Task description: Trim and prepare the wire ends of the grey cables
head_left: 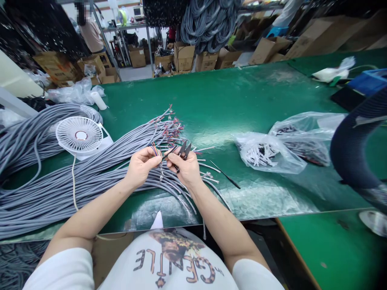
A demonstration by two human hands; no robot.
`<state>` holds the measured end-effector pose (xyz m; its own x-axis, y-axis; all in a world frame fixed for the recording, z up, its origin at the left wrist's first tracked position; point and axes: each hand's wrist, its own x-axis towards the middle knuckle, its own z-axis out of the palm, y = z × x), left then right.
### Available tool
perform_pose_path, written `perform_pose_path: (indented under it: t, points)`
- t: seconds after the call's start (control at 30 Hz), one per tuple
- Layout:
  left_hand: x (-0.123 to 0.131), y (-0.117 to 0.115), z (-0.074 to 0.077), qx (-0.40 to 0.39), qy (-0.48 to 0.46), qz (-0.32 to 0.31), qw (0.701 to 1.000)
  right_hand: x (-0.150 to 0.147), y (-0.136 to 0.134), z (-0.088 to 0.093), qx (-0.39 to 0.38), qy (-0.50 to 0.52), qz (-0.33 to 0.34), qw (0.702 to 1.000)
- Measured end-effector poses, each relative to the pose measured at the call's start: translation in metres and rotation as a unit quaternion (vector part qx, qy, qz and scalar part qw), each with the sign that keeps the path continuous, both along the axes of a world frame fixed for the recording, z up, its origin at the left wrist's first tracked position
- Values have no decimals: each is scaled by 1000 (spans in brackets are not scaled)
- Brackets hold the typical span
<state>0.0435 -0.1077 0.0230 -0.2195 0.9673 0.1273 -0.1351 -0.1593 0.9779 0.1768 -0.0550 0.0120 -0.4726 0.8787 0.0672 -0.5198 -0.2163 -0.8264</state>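
My left hand (142,165) pinches the stripped end of a grey cable, where thin coloured wires (155,150) fan out above the fingertips. Close beside it on the right, my right hand (184,165) is closed round small dark snips (185,150), their blades pointing up. A thin black piece (169,153) lies between the fingertips of the two hands. Under and behind both hands spreads a large bundle of grey cables (115,157), with red and other coloured wire ends (173,131) at its right end. A black thin tool (231,181) rests on the green table right of my right hand.
A white fan (80,135) stands on the cables at the left. Clear bags (263,151) of small parts lie on the green table (211,96) at the right, near a dark curved mesh object (353,149). Boxes (184,56) and a person (90,34) are beyond the table.
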Motion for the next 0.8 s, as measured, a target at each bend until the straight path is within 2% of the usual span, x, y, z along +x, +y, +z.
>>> perform_pose_path:
  t: [0.23,0.47,0.6,0.7,0.8]
  points:
    - [-1,-1,5,20,-10,-11,1000,-5,-3,1,-29,33,70,997]
    - [-11,-2,1,90,97,-44,990,-7,-3,7,-23,34,85,996]
    - [-20,-10,2,48,135,-117,983,-6,-5,7,-2,16,86,996]
    - [-23,-16,6,1,95,-176,980,-6,-8,6,11,4,62,998]
    - [-19,-19,14,-38,52,-162,985,-6,-11,7,30,-24,32,999]
